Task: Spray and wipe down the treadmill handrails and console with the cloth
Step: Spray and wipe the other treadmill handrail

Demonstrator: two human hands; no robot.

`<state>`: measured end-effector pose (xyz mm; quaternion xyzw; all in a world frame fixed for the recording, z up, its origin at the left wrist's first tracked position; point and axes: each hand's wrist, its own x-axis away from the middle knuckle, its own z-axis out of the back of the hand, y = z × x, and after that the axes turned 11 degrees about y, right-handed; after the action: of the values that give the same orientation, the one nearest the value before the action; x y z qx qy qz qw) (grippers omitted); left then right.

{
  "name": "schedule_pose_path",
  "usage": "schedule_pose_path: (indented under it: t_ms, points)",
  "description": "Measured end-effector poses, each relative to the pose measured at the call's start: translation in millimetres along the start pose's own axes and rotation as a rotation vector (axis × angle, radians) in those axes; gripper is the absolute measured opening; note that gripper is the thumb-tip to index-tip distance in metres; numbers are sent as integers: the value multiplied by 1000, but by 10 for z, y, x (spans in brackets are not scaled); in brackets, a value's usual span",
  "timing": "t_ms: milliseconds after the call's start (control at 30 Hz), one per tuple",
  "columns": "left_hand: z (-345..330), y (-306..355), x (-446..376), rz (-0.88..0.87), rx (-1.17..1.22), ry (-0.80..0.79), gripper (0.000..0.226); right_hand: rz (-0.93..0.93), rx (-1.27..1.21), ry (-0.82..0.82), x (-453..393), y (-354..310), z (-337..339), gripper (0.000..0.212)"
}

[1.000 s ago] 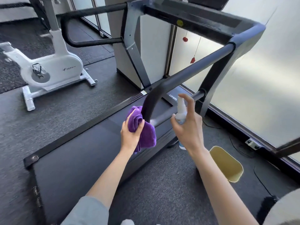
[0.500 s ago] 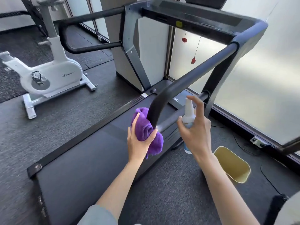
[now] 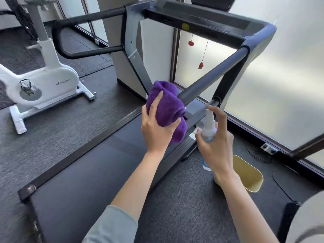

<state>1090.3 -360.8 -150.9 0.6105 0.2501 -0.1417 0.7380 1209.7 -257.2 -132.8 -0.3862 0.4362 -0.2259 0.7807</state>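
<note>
Around the near end of the right handrail [image 3: 215, 77], our left hand [image 3: 156, 130] presses a bunched purple cloth [image 3: 167, 107], fingers and thumb closed over the fabric so that it wraps the bend where the rail curves down. Just right of that hand, our right hand [image 3: 216, 148] grips a small white spray bottle [image 3: 208, 128] upright, the forefinger arched over its nozzle, which points toward the cloth and the lower bar beside it. Bottle and cloth sit near each other but apart. Beyond both hands the rail climbs away to the console [image 3: 206, 20], a dark crossbar at the top of the frame, and from its far side the left handrail [image 3: 87, 35] loops out, well apart from our left hand. Below our wrists lies the treadmill belt [image 3: 84, 172], dark and bare. Down past our right forearm a yellow bin [image 3: 249, 174] stands on the grey floor. Far off to the left of our left hand stands a white exercise bike [image 3: 43, 81]. Grey sleeves cover our upper arms.
</note>
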Motion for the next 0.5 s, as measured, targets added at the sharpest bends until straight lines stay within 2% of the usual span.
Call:
schedule_pose_path:
  t_ms: [100, 200, 267, 400, 500]
  points:
    - [152, -292, 237, 168, 67, -19, 78, -5, 4, 12, 68, -9, -5, 63]
    - [330, -537, 461, 359, 31, -71, 77, -7, 16, 6, 140, -19, -16, 64]
    - [449, -631, 547, 410, 32, -59, 76, -14, 30, 6, 194, -20, -16, 63]
    - [486, -344, 309, 258, 185, 20, 75, -37, 58, 16, 273, -39, 17, 63]
    - [239, 32, -27, 34, 90, -64, 78, -39, 58, 24, 308, -82, 20, 63]
